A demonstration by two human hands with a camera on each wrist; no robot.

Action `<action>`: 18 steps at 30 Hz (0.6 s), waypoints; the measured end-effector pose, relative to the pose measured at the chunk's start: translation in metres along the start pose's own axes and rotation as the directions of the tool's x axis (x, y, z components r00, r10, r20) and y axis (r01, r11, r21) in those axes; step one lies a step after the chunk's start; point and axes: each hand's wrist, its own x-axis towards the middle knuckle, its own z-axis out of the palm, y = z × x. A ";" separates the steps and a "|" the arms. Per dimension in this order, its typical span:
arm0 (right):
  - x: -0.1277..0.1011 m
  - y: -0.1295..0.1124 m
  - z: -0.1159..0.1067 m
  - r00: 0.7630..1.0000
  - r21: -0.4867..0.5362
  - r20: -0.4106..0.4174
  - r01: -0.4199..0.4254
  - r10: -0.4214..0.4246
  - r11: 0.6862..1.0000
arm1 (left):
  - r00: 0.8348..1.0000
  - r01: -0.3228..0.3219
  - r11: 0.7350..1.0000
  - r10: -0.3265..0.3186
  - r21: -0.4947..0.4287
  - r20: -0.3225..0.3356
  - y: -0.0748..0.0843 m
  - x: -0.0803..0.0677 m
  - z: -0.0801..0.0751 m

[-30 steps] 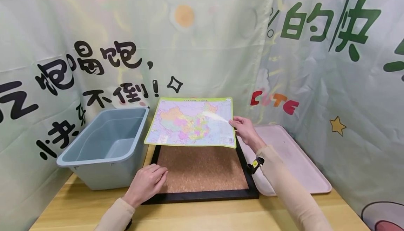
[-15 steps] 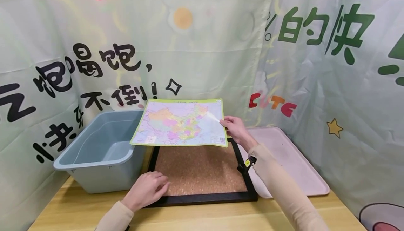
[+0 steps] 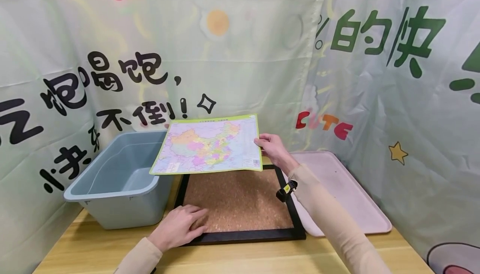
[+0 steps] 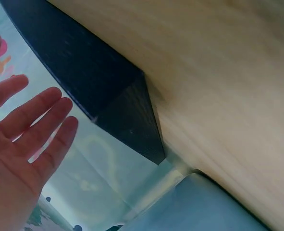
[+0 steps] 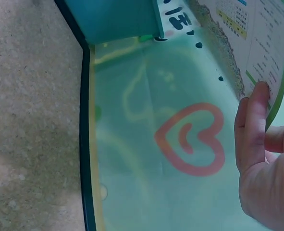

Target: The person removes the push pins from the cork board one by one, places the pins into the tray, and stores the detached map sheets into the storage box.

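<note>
In the head view, the right hand is in the middle of the frame and pinches the right edge of a colourful map sheet. The sheet is lifted in the air, above the far part of a cork board with a black frame, and its left corner reaches over a grey-blue plastic bin at the left. The left hand lies flat in the lower middle, fingers relaxed, resting on the near left corner of the board. A pink tray lies at the right on the wooden table.

In the left wrist view, the left hand is at the lower left with fingers straight, holding nothing; the black frame corner is in the centre.

In the right wrist view, the right hand at the right edge grips the sheet in the upper right.
</note>
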 end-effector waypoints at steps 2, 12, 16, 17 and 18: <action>0.002 -0.002 0.003 1.000 -0.007 0.004 0.005 -0.005 1.000 | 0.999 0.006 1.000 -0.006 0.007 0.033 -0.001 -0.001 0.001; 0.010 -0.020 0.022 0.999 -0.008 0.028 0.028 -0.027 1.000 | 0.992 -0.015 1.000 0.013 0.022 0.125 -0.001 -0.006 0.005; 0.015 -0.024 0.027 1.000 0.014 0.016 0.014 -0.014 1.000 | 0.983 0.032 0.999 -0.033 0.011 0.180 0.000 -0.005 0.004; 0.016 -0.024 0.028 1.000 0.018 0.016 0.010 -0.010 1.000 | 0.978 0.050 0.999 -0.049 0.001 0.202 0.000 -0.005 0.004; 0.017 -0.025 0.029 1.000 0.021 0.014 0.007 -0.007 1.000 | 0.972 0.071 0.997 -0.066 -0.015 0.227 0.001 -0.005 0.004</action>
